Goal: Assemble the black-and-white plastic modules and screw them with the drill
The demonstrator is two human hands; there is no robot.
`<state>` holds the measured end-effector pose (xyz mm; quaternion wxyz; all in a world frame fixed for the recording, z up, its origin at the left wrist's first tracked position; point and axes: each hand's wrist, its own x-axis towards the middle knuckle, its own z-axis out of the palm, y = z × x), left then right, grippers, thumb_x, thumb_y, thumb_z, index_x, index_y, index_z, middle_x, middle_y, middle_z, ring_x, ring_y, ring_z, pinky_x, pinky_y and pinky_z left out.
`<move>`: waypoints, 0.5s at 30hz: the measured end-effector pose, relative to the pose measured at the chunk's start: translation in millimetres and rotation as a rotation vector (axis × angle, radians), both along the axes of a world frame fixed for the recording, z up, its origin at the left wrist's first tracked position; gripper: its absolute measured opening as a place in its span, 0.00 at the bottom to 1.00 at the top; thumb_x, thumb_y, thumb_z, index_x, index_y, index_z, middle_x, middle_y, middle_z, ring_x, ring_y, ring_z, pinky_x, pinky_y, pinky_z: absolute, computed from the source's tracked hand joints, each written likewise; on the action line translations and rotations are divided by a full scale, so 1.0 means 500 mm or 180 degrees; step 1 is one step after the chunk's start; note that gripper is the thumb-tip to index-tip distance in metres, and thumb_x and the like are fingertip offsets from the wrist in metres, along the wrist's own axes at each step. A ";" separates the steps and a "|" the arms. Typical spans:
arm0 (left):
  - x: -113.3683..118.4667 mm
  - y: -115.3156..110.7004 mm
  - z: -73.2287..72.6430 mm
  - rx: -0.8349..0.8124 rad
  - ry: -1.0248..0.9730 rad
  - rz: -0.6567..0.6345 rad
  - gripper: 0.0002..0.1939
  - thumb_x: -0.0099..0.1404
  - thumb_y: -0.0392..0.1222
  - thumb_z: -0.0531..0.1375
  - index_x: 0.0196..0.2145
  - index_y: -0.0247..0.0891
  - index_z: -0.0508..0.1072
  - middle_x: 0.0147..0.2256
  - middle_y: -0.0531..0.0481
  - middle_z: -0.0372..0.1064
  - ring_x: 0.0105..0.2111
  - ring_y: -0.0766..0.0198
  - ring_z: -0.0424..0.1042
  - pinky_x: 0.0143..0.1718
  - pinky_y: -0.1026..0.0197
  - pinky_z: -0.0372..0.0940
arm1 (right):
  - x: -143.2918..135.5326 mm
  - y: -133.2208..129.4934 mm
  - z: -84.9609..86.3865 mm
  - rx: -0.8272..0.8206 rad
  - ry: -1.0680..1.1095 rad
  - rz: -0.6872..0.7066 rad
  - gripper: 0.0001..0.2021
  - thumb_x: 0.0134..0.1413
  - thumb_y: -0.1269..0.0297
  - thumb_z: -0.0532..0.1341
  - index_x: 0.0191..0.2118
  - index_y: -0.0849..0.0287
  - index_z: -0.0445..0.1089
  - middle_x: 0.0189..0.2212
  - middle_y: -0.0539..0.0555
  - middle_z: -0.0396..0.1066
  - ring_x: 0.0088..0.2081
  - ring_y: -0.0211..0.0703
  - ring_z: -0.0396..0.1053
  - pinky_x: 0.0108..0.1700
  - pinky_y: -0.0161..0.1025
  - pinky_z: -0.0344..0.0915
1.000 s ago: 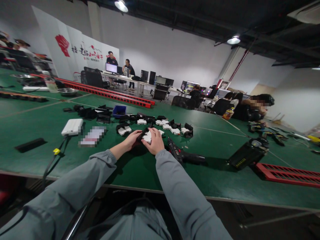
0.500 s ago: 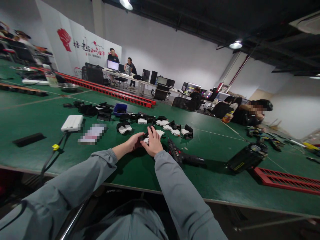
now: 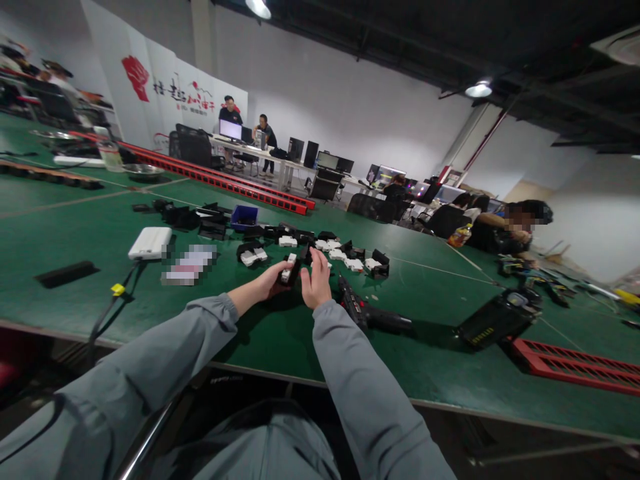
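Observation:
My left hand (image 3: 267,283) is closed round a small black-and-white plastic part (image 3: 288,268), tilted up above the green table. Just right of it is my right hand (image 3: 316,283), apart from that part, its fingers stretched out. A dark piece shows beside its fingertips; whether they touch it I cannot tell. Behind the hands lie several white plastic parts (image 3: 354,265) and black brackets (image 3: 381,257). One black-and-white pair (image 3: 253,255) sits to the left of them. A black cordless screwdriver (image 3: 370,313) rests on the table right of my right hand.
A blue bin (image 3: 244,217) stands among black pieces at the back. On the left are a white box (image 3: 150,243) with a cable and a black strip (image 3: 66,273). To the right stand a black canister (image 3: 497,320) and a red slotted rail (image 3: 575,365). People sit beyond the table.
My right hand has come off the part and drawn slightly right. The left hand keeps hold of it, now more upright with its white face showing. The view has shifted slightly.

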<state>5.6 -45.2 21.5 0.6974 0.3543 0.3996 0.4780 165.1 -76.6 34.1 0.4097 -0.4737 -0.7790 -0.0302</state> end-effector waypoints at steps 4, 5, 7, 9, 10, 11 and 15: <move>-0.034 0.041 0.002 -0.0431 -0.0443 0.0526 0.16 0.57 0.51 0.60 0.38 0.37 0.71 0.32 0.42 0.75 0.25 0.59 0.74 0.18 0.64 0.66 | 0.023 0.032 -0.021 -0.0406 -0.0225 -0.0644 0.26 0.57 0.61 0.54 0.61 0.60 0.56 0.63 0.64 0.47 0.61 0.54 0.52 0.60 0.51 0.52; -0.044 0.048 0.003 -0.0534 -0.0505 0.0516 0.17 0.58 0.53 0.60 0.38 0.36 0.71 0.33 0.41 0.75 0.26 0.59 0.74 0.18 0.64 0.65 | 0.031 0.040 -0.027 -0.0549 -0.0377 -0.0693 0.26 0.54 0.61 0.57 0.59 0.59 0.59 0.63 0.64 0.47 0.61 0.56 0.52 0.59 0.52 0.52; -0.060 0.057 0.004 -0.0638 -0.0582 0.0454 0.19 0.59 0.55 0.58 0.38 0.36 0.71 0.33 0.40 0.75 0.24 0.60 0.74 0.17 0.65 0.64 | 0.047 0.051 -0.040 -0.0853 -0.0710 -0.0635 0.27 0.49 0.59 0.61 0.56 0.56 0.62 0.64 0.61 0.46 0.62 0.57 0.50 0.59 0.53 0.51; -0.067 0.061 0.003 -0.0605 -0.0607 0.0428 0.20 0.59 0.57 0.57 0.38 0.37 0.71 0.32 0.41 0.75 0.21 0.63 0.71 0.14 0.67 0.61 | 0.062 0.058 -0.050 -0.1151 -0.0979 -0.0507 0.26 0.47 0.57 0.62 0.54 0.55 0.64 0.64 0.60 0.47 0.62 0.57 0.49 0.58 0.54 0.51; -0.067 0.061 0.002 -0.0554 -0.0601 0.0413 0.20 0.59 0.57 0.57 0.38 0.37 0.71 0.32 0.41 0.75 0.19 0.64 0.70 0.13 0.67 0.59 | 0.068 0.061 -0.054 -0.1272 -0.1067 -0.0465 0.25 0.48 0.57 0.62 0.53 0.55 0.64 0.63 0.60 0.48 0.61 0.57 0.50 0.58 0.54 0.51; -0.066 0.061 0.000 -0.0499 -0.0582 0.0375 0.19 0.59 0.56 0.58 0.37 0.36 0.71 0.31 0.42 0.74 0.18 0.66 0.68 0.12 0.68 0.57 | 0.073 0.064 -0.058 -0.1355 -0.1116 -0.0451 0.23 0.49 0.57 0.61 0.53 0.55 0.65 0.62 0.61 0.50 0.61 0.57 0.51 0.58 0.54 0.51; -0.050 0.057 -0.010 -0.0270 -0.0291 0.0142 0.19 0.58 0.56 0.59 0.35 0.35 0.70 0.29 0.43 0.74 0.16 0.67 0.66 0.10 0.68 0.53 | 0.083 0.075 -0.069 -0.1335 -0.1081 -0.0436 0.20 0.53 0.60 0.59 0.52 0.55 0.66 0.58 0.61 0.56 0.57 0.56 0.56 0.55 0.53 0.54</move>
